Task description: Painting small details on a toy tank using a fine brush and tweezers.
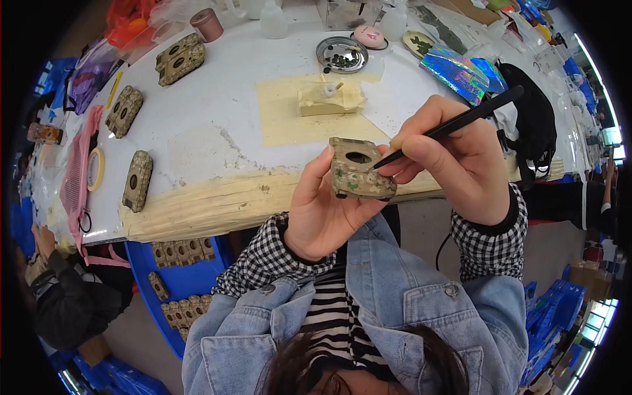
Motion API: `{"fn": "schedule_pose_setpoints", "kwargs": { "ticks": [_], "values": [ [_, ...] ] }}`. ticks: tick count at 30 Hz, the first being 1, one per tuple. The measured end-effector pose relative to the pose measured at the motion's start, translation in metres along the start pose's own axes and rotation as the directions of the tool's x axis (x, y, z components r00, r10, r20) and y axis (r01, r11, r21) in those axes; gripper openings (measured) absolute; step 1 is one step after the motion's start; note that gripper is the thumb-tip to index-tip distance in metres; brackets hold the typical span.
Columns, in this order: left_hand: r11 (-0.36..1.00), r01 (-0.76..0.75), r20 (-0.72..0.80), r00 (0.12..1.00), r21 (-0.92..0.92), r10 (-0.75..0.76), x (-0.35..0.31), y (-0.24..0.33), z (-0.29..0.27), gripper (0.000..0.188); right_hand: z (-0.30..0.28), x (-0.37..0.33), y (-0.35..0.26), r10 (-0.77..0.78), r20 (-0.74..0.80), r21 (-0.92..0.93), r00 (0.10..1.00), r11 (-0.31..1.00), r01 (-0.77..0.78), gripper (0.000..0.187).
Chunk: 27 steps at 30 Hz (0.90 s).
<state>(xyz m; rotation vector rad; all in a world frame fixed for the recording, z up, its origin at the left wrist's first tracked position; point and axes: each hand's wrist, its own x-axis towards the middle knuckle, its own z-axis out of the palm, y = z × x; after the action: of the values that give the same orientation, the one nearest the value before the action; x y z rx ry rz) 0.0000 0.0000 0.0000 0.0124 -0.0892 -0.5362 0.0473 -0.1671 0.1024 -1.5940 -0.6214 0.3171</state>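
My left hand [320, 207] holds a camouflage-painted model tank hull [355, 178] from below and at its left side, tilted up over the table's front edge. A dark round opening shows in the hull's top, and green spots mark its near side. Between the thumb and fingers of my right hand [454, 155] is a pair of slim black tweezers [461, 120], closed on it like a pen. The tweezers' tip meets the hull's surface just beside the round opening. Whether anything tiny sits at the tip is too small to tell.
More camouflage hulls [138, 181] lie at the table's left, beside a tape roll [96, 169]. Beyond my hands stand a taped block [329, 102] and a round metal dish [342, 54] of small dark pieces. A blue tray [155, 263] of hulls is below left. Another person's arm [62, 289] shows far left.
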Motion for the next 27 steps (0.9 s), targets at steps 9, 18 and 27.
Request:
{"fn": "schedule_pose_setpoints", "kwargs": {
  "ticks": [9, 18, 27],
  "values": [
    [1.000, -0.011, -0.008, 1.000, -0.009, 0.011, 0.000, 0.000, -0.001, 0.054, 0.000, 0.001, 0.000, 0.011, 0.002, 0.004, 1.000, 1.000, -0.011, 0.014],
    [0.991, 0.032, 0.070, 0.997, -0.130, -0.023, -0.008, 0.008, -0.006, 0.066, -0.004, 0.008, 0.005, -0.085, -0.144, 0.136, 0.986, 0.985, 0.105, 0.017],
    [0.978, -0.041, -0.005, 0.999, -0.202, 0.041, -0.016, 0.018, -0.001, 0.061, 0.003, 0.052, 0.059, -0.511, -0.192, -0.744, 0.838, 0.632, 0.215, 0.008]
  ]
}}
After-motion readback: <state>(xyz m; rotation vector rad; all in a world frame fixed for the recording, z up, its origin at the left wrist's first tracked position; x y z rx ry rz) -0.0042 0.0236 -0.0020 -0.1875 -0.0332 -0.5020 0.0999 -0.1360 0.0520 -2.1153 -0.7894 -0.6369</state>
